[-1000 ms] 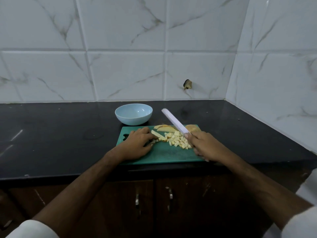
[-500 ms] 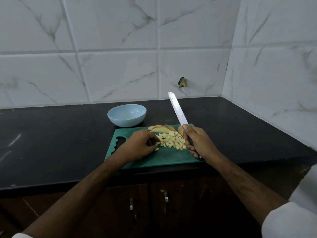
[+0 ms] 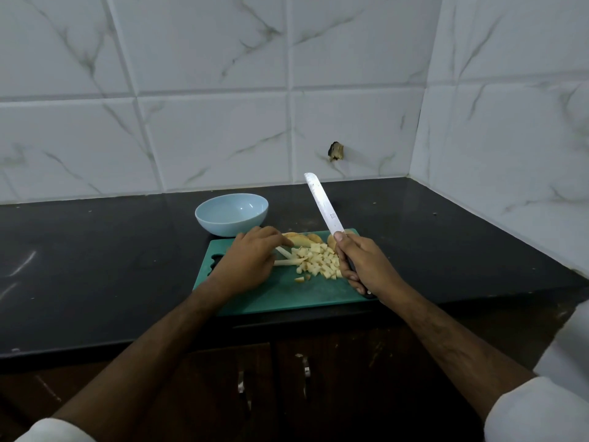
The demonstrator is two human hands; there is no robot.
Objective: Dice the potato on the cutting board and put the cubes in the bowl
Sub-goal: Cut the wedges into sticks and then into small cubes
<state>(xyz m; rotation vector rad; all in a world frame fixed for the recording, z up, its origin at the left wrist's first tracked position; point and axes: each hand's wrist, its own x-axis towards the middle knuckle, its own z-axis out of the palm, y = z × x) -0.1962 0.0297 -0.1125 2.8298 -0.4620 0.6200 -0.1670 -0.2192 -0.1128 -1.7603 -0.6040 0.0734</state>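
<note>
Head view: on the green cutting board [image 3: 287, 298], potato cubes [image 3: 318, 263] are heaped between both hands. The knife [image 3: 323, 204] is gripped by the right hand [image 3: 366, 269], blade raised. Potato strips [image 3: 288, 258] are touched, perhaps pinched, by the left hand [image 3: 248, 263]. The bowl [image 3: 231, 213] is set just behind the board.

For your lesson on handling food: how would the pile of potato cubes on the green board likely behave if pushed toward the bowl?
The potato cubes lie loose, so they would probably scatter, not slide together. Flat faces suggest little rolling. Being small, each is likely light.
</note>
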